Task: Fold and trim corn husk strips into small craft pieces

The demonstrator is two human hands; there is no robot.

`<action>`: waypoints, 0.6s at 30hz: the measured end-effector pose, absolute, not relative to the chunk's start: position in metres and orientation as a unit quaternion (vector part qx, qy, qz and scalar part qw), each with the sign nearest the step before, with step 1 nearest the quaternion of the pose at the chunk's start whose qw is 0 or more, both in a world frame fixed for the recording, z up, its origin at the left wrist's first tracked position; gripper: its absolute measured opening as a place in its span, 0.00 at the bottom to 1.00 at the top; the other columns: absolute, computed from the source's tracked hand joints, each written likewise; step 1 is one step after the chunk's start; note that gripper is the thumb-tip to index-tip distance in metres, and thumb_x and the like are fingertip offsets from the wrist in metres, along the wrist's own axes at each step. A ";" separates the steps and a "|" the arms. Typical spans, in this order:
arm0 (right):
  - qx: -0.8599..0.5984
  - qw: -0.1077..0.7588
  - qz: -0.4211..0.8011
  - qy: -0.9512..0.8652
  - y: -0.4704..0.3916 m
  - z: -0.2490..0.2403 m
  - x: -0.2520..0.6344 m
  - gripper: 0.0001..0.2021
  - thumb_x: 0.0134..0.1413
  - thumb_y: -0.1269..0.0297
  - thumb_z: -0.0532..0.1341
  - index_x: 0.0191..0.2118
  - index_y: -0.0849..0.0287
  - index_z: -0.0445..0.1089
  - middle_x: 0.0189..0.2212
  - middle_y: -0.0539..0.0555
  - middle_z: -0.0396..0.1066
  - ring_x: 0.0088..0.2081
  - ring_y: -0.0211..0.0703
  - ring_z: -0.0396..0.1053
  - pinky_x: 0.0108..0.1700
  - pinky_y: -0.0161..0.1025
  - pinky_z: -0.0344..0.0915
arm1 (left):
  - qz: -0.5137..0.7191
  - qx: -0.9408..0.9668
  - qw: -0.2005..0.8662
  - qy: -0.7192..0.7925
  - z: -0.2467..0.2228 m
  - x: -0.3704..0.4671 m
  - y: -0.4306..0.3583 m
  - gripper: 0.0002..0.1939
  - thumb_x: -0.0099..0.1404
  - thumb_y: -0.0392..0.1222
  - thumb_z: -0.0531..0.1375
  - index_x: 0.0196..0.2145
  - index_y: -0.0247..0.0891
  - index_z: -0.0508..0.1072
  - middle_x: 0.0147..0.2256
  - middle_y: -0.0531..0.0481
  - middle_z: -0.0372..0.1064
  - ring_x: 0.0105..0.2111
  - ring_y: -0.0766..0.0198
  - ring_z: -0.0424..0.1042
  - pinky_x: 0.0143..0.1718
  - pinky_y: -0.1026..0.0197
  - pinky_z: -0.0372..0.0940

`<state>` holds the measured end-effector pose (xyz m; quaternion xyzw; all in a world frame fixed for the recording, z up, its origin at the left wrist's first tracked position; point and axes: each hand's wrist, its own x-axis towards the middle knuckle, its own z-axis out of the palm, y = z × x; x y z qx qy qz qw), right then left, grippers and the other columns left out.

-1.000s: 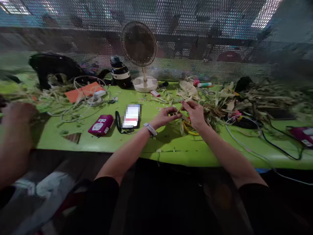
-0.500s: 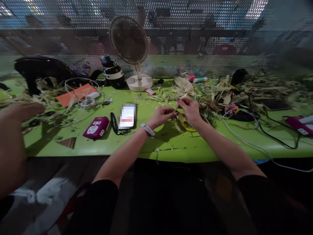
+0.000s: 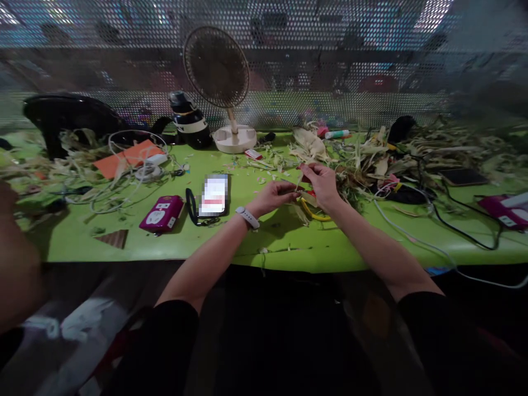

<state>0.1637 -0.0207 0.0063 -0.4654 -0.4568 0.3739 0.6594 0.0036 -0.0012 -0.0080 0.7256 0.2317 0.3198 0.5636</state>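
Observation:
My left hand [image 3: 273,199], with a white watch on its wrist, is closed in a pinch around the lower end of a thin pale strip of dried husk [image 3: 300,177]. The fingertips of my right hand [image 3: 322,184] pinch the upper end of the same strip, just right of the left. Under my hands a yellow curved handle [image 3: 315,213] with a bit of red lies among husk shreds; the rest of that tool is hidden. A larger pale husk [image 3: 310,144] lies just beyond my right hand.
A pile of dried husks [image 3: 371,157] spreads to the right. A beige fan [image 3: 235,139], a black bottle [image 3: 192,124], a lit phone [image 3: 213,195] and a magenta power socket [image 3: 161,213] stand or lie leftward. Cables cross both sides. Another person's arm [image 3: 18,264] shows at far left.
The other person's arm at the left has drawn back toward the picture edge. My hands stay nearly in place on the husk strip, with only slight finger movement.

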 end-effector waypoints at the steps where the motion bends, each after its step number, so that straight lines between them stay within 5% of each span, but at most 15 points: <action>1: -0.464 0.662 0.381 -0.448 -0.021 0.007 0.164 0.16 0.41 0.52 0.71 0.24 0.58 0.70 0.19 0.45 0.64 0.23 0.33 0.62 0.29 0.34 0.65 | 0.324 0.721 0.567 0.230 -0.008 0.004 -0.001 0.17 0.56 0.47 0.68 0.40 0.31 0.78 0.37 0.44 0.77 0.33 0.66 0.73 0.40 0.59 0.68; 7: -0.463 0.658 0.399 -0.439 -0.022 0.012 0.166 0.13 0.46 0.55 0.70 0.25 0.58 0.70 0.19 0.44 0.63 0.22 0.31 0.62 0.28 0.33 0.65 | 0.344 0.676 0.606 0.241 -0.002 0.002 -0.006 0.15 0.59 0.40 0.64 0.44 0.33 0.75 0.39 0.45 0.76 0.37 0.65 0.74 0.45 0.59 0.67; 13: -0.463 0.657 0.397 -0.443 -0.020 0.009 0.165 0.15 0.47 0.52 0.69 0.26 0.58 0.69 0.20 0.45 0.64 0.22 0.32 0.63 0.28 0.33 0.66 | 0.366 0.612 0.641 0.284 -0.002 0.000 -0.002 0.12 0.62 0.42 0.56 0.38 0.33 0.77 0.32 0.47 0.76 0.29 0.68 0.71 0.34 0.63 0.63; 18: -0.478 0.635 0.325 -0.513 -0.022 0.008 0.165 0.22 0.47 0.43 0.66 0.24 0.57 0.66 0.19 0.46 0.64 0.24 0.34 0.64 0.29 0.35 0.64 | 0.366 0.635 0.626 0.267 -0.001 0.003 -0.004 0.10 0.60 0.46 0.64 0.33 0.34 0.76 0.29 0.49 0.75 0.29 0.69 0.69 0.35 0.64 0.63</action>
